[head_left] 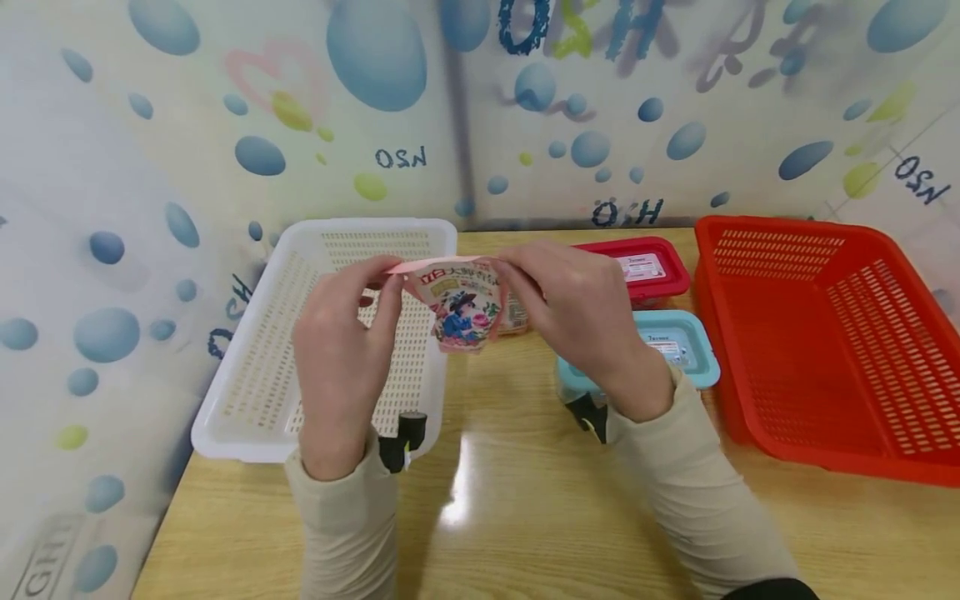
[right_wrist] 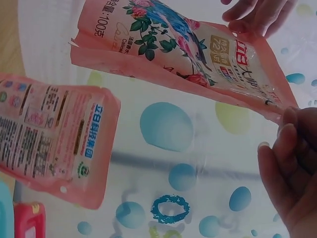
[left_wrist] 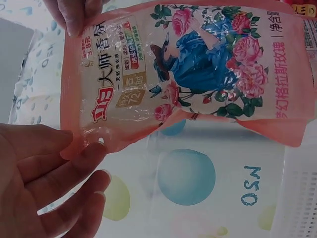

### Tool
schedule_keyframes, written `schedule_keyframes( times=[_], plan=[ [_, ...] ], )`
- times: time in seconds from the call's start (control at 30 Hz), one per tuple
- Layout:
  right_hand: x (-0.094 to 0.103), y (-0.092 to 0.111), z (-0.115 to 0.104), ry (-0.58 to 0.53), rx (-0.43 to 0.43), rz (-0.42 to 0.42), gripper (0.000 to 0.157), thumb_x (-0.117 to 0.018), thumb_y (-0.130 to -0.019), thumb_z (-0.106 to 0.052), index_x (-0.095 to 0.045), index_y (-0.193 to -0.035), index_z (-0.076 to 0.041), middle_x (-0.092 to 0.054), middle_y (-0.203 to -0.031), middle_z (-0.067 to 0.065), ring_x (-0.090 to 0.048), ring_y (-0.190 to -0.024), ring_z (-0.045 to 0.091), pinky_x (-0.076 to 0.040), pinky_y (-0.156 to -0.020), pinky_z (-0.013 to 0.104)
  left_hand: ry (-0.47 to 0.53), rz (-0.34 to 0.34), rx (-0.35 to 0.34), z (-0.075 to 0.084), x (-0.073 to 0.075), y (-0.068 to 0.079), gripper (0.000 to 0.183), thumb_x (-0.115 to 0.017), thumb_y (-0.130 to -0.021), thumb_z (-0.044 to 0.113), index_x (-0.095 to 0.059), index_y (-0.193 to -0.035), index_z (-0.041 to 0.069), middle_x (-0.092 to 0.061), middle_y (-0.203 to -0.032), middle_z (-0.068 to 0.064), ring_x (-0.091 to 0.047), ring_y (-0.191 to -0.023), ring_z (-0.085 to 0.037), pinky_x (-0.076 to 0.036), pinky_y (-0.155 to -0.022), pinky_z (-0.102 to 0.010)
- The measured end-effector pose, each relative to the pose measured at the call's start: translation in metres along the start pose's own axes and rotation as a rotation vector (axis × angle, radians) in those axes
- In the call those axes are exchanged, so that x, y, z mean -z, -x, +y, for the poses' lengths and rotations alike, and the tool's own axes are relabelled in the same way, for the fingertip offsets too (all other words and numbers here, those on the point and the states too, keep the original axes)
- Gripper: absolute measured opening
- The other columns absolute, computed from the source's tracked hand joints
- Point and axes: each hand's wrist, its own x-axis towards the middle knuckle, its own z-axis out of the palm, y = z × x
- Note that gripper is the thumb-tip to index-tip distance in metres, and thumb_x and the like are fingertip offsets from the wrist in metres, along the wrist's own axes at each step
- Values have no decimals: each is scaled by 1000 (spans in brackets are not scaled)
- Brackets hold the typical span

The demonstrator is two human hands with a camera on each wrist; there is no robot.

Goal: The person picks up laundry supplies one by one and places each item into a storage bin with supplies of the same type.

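Observation:
A pink laundry detergent pouch [head_left: 467, 308], printed with roses and a figure in blue, hangs upright between both hands above the table. My left hand [head_left: 341, 350] pinches one top corner between thumb and fingers. At the opposite top corner, my right hand [head_left: 581, 304] pinches the pouch's edge. In the left wrist view the front of the pouch [left_wrist: 198, 64] faces the camera. A second pink pouch [right_wrist: 54, 134], its printed back showing, stands behind in the right wrist view. Most of that second pouch [head_left: 516, 317] is hidden in the head view.
On the left is a white basket [head_left: 247, 358]; a red basket [head_left: 817, 350] stands on the right. Between them, near the right hand, are a container with a red lid [head_left: 667, 258] and one with a light blue lid [head_left: 701, 350]. A patterned wall [head_left: 480, 150] rises behind the wooden table [head_left: 510, 517].

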Motion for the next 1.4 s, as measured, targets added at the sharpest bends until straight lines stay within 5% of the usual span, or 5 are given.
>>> schedule_keyframes(
  times=[0.5, 0.8, 1.0, 1.2, 1.4],
  plan=[
    [-20, 4, -9, -139, -27, 102, 16, -63, -83, -17, -69, -95, -7, -65, -79, 1, -47, -55, 6, -32, -43, 20, 28, 63, 19, -5, 8, -2, 22, -56, -88, 25, -66, -100, 10, -65, -92, -1, -57, -83, -15, -46, -68, -30],
    [-33, 6, -16, -220, -43, 182, 20, -68, -79, -14, -69, -97, -5, -67, -94, 3, -61, -85, 10, -47, -71, 22, 5, 74, 33, -9, 15, -3, 23, -56, -87, 26, -66, -100, 10, -65, -91, -1, -58, -83, -12, -47, -67, -28],
    [-41, 8, -20, -275, -100, 206, 19, -69, -78, -15, -70, -94, -5, -67, -86, 1, -52, -66, 8, -38, -53, 20, 14, 71, 39, -15, 15, -3, 23, -56, -88, 26, -67, -97, 9, -65, -88, -1, -58, -80, -12, -47, -66, -29],
    [-48, 10, -25, -322, -118, 201, 17, -69, -78, -14, -70, -93, -7, -67, -88, 0, -61, -85, 6, -47, -66, 19, -11, 46, 54, -21, 17, -2, 20, -57, -87, 25, -67, -95, 9, -65, -85, -1, -58, -79, -12, -47, -66, -29],
    [-54, 9, -28, -368, -137, 221, 16, -69, -78, -13, -70, -93, -8, -65, -77, -3, -51, -65, 3, -40, -53, 21, -49, 9, 63, -28, 21, -3, 20, -59, -86, 25, -67, -95, 9, -66, -83, -1, -59, -75, -12, -48, -65, -29]
  ],
)
